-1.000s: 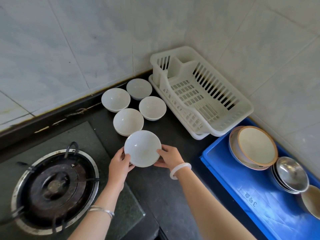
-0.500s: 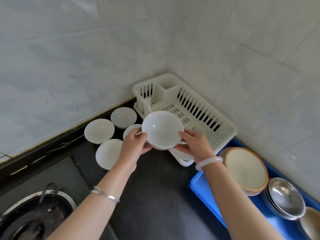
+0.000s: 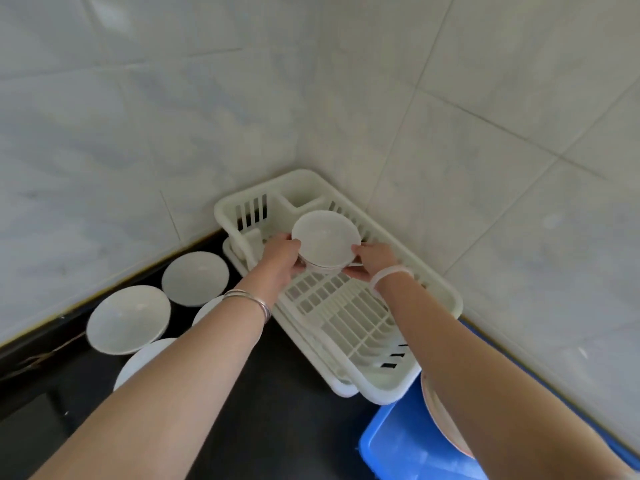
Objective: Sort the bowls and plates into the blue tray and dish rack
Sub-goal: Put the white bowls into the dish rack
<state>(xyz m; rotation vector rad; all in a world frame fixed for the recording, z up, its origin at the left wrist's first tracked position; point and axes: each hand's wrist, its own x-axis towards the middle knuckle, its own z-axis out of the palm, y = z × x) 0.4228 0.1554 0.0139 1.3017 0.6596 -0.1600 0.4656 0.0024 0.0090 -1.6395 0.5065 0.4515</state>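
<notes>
White bowl [image 3: 325, 240]; gripped by left hand [image 3: 282, 261] and right hand [image 3: 373, 263]; over dish rack [image 3: 304, 176]

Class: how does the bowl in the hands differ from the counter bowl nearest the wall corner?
The held bowl is gripped by left hand and right hand over the dish rack; the corner bowl rests untouched on the counter. The held bowl shows its outer wall; the corner bowl shows only its inside. Both are white, round.

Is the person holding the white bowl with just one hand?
No, the left hand and the right hand each grip a side of the bowl over the dish rack.
</notes>
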